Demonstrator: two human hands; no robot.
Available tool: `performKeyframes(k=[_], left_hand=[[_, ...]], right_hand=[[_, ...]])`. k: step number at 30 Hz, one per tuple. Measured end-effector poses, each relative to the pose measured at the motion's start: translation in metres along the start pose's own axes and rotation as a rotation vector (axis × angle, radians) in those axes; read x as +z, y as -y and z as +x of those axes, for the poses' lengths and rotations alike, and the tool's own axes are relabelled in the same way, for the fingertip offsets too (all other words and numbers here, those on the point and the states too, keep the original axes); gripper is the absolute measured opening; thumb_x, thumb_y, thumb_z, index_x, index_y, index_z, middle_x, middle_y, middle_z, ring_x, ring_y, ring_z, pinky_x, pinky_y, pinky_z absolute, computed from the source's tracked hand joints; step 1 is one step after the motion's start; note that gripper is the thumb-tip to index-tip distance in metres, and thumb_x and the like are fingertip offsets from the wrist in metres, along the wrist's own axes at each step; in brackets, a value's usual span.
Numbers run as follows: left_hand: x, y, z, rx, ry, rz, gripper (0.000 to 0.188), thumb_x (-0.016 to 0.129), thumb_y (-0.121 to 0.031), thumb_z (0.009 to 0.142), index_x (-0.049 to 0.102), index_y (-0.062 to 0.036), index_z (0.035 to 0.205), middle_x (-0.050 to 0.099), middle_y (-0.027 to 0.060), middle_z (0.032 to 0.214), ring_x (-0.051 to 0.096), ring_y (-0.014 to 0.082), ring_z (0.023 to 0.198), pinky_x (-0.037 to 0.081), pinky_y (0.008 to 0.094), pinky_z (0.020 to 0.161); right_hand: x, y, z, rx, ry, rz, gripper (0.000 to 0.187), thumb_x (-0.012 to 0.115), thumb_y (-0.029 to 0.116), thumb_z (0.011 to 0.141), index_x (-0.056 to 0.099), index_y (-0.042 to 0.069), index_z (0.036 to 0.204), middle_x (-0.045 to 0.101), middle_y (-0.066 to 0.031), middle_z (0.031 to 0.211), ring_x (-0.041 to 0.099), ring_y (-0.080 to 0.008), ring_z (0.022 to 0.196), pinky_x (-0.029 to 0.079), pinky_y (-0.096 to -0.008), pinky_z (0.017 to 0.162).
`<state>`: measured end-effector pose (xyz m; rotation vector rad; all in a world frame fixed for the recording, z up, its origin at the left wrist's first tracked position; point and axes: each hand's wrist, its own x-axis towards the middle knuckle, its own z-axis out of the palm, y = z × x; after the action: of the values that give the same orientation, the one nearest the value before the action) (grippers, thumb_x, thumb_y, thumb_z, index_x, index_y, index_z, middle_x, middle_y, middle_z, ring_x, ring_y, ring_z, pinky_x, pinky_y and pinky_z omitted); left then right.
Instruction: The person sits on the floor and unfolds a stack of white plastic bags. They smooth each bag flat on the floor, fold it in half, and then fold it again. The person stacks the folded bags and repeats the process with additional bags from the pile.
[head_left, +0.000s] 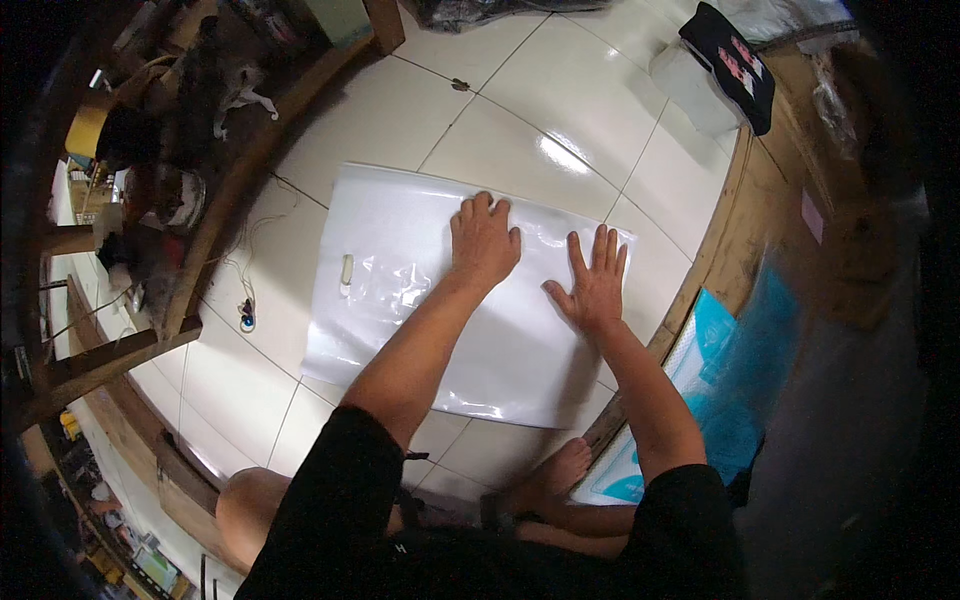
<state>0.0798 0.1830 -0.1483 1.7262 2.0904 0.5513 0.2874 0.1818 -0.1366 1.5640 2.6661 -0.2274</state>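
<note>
A glossy whitish plastic bag or sheet lies flat on the tiled floor in front of me. Close to its left side is a small pale oval, which looks like a handle slot. My left hand rests on the plastic by its far edge, fingers somewhat bent and thumb apart, with nothing visible in it. Toward the far right corner, my right hand lies flat on the same plastic with its fingers spread. Wrinkles and bright reflections show left of my left forearm.
To the left stands a wooden frame with cluttered shelves. A small blue-and-dark object with string lies on the floor. At right, blue-and-white plastic packaging leans by a wooden edge. A black printed cloth or bag sits far right.
</note>
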Motion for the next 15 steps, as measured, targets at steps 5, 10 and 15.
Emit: performKeyframes(k=[5,10,15], left_hand=[[-0.002,0.039,0.019,-0.141,-0.087,0.045,0.048,0.063,-0.027,0.078,0.051,-0.0038,0.118,0.039,0.0196,0.129,0.036,0.0347,0.119,0.037,0.0497,0.093],[-0.028,0.112,0.028,-0.183,-0.177,0.128,0.052,0.062,-0.029,0.08,0.047,-0.0036,0.124,0.032,0.024,0.135,0.036,0.0389,0.118,0.036,0.0505,0.095],[-0.057,0.134,0.032,-0.115,-0.277,0.059,0.043,0.061,-0.021,0.081,0.05,-0.0002,0.117,0.039,0.0278,0.128,0.037,0.0416,0.12,0.031,0.0461,0.102]], right_hand=[[0.004,0.0,-0.001,-0.028,-0.047,0.014,0.081,0.059,0.056,0.076,0.034,0.01,0.139,0.015,-0.0329,0.143,0.01,-0.0468,0.135,0.006,-0.059,0.107],[0.002,0.003,-0.002,-0.034,-0.014,0.024,0.08,0.06,0.052,0.077,0.032,0.01,0.139,0.013,-0.0318,0.144,0.009,-0.0463,0.135,0.007,-0.0581,0.107],[0.0,0.003,0.0,-0.007,-0.009,-0.015,0.081,0.058,0.056,0.076,0.033,0.011,0.139,0.015,-0.0325,0.143,0.011,-0.0465,0.134,0.007,-0.0577,0.107]])
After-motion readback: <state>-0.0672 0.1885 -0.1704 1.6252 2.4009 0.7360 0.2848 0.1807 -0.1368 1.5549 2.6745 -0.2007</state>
